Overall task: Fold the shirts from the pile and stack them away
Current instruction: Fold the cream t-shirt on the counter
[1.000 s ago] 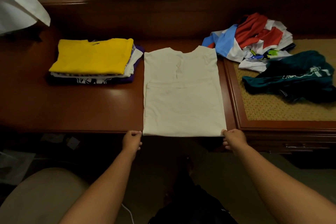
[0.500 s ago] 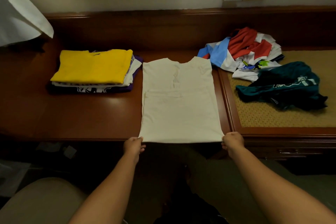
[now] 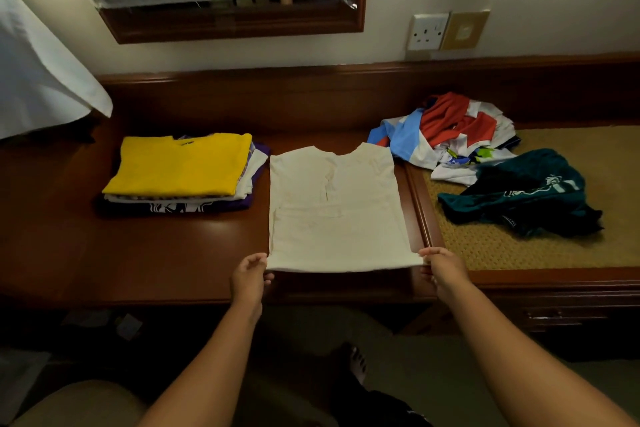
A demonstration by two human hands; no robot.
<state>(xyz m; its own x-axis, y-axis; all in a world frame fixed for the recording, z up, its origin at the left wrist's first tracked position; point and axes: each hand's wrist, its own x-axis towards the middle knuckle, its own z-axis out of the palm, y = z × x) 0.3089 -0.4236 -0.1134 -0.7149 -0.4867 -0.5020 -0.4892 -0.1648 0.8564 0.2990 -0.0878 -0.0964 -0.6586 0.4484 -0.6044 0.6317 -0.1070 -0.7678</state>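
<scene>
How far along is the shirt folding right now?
Done: a folded stack with a yellow shirt on top sits at the left of the desk. In hand: the cream shirt lies flat with its sides folded in, the left hand and right hand pinching its near corners. Left: the teal shirt and the red, blue and white heap, still unfolded.

Cream shirt (image 3: 334,208) on wooden desk (image 3: 138,253), corners in both hands' fingers (image 3: 257,262).
</scene>
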